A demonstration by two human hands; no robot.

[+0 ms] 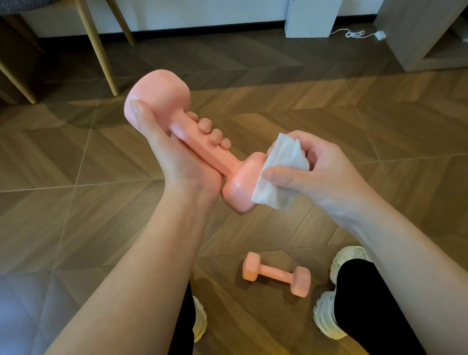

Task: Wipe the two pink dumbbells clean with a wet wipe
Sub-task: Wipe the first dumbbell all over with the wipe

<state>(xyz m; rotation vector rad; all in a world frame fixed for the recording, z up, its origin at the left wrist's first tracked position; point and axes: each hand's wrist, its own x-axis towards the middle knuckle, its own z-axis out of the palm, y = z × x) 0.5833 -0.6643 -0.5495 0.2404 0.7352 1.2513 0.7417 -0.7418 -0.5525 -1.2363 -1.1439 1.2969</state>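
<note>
Left hand (175,154): your fingers curl round the handle of the held dumbbell, and your thumb lies up against its far head.
Held dumbbell (220,160): pink, in the air in front of you, tilted so that one head points up and to your left while the other sits lower, towards your right hand.
Right hand (319,170): your thumb and fingers pinch the wet wipe and press it against the lower head.
Wet wipe (280,173): white, crumpled, covering the end face of that lower head, with a loose corner hanging below it.
Second dumbbell (277,276): pink too, lying on its side on the floor between your feet, apart from both hands.
Floor (333,107): brown wood-look boards in a herringbone pattern.
Feet: white shoes (326,318) below black trouser legs.
Further off: pale wooden furniture legs (96,42) at your left, and a white box (312,14) standing against the wall with a white cable (356,34) on the floor beside it.
</note>
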